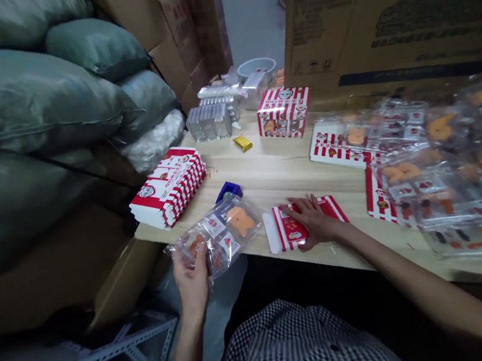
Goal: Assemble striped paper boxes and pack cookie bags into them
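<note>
From where I stand, a clear packet [226,233] is up at the person's eleven o'clock, held by its eight o'clock end and slanting toward two o'clock over the table's near edge. It's shiny, creased plastic. Inside, a chunky orange shape sits toward two o'clock, small white squares with red marks lie around the middle, and smaller orange-brown bits show toward nine o'clock, blurred by glare.

Just beside it, at the packet's three o'clock, a folded carton [282,229] lies flat on the tabletop near that same edge, pressed under spread fingers. It's red with white stripes and little printed pictures, partly covered, and a plain white flap sticks out at its nine o'clock end.
</note>
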